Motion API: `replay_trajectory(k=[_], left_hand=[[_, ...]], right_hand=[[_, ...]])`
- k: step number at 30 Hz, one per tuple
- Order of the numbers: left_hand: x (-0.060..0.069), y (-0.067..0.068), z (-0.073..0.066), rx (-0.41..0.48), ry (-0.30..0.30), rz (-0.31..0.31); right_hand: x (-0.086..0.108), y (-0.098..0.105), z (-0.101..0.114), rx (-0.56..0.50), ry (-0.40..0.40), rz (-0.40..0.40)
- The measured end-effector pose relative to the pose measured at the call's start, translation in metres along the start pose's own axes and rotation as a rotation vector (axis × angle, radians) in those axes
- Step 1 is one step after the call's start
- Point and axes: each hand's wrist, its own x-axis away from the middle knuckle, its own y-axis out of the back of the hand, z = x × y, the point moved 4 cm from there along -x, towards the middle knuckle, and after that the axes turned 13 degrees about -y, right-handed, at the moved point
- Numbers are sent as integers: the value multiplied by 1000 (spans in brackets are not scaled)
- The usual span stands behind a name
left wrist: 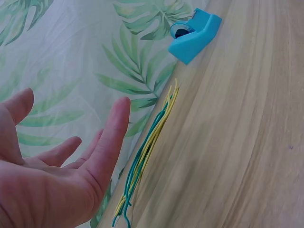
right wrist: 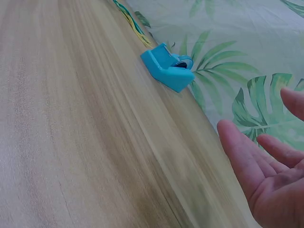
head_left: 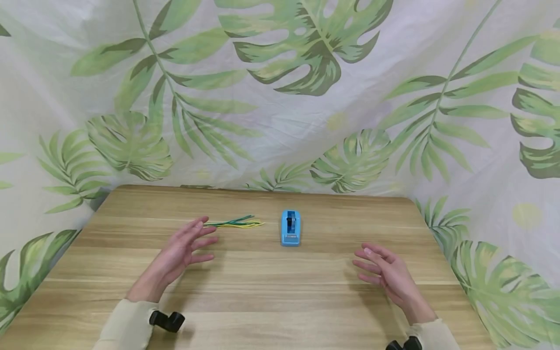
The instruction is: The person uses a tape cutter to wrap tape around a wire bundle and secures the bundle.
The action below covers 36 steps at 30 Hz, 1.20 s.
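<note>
A blue tape dispenser (head_left: 290, 228) stands on the wooden table near its far edge, with a roll of tape (left wrist: 181, 31) in it. To its left lies a loose bundle of green and yellow cords (head_left: 236, 222), which look like thin wires or strings. My left hand (head_left: 185, 248) hovers over the table by the near end of the bundle, fingers spread, holding nothing. In the head view its fingertips overlap the bundle's left end. My right hand (head_left: 387, 272) is held above the table to the right of the dispenser, fingers loosely extended and holding nothing.
The wood-grain table (head_left: 262, 311) has rounded far corners. Behind it and at its sides hangs a pale cloth (head_left: 280, 121) printed with green leaves. Black wrist cameras (head_left: 167, 321) sit on both sleeves.
</note>
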Motion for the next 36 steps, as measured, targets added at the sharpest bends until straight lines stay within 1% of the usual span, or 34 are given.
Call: replay_trajectory(k=[5, 10, 14, 19, 27, 32, 36], left_hand=[[-6, -8, 4, -41, 29, -3], [-14, -17, 10, -43, 28, -2], [-21, -25, 15, -36, 43, 5], [-32, -36, 20, -31, 47, 10], [-50, -57, 28, -13, 62, 27], [-62, -68, 34, -23, 70, 29], [-69, -76, 39, -32, 81, 46]], right_hand=[[-3, -3, -1, -6, -9, -7], [-7, -12, 0, 0, -22, 7], [-12, -20, -1, 15, -31, 23], [-20, -31, 0, 12, -38, 25], [-31, -48, -1, -2, -49, 59], [-36, -56, -2, 1, -54, 86], [-39, -64, 0, 4, -61, 111]])
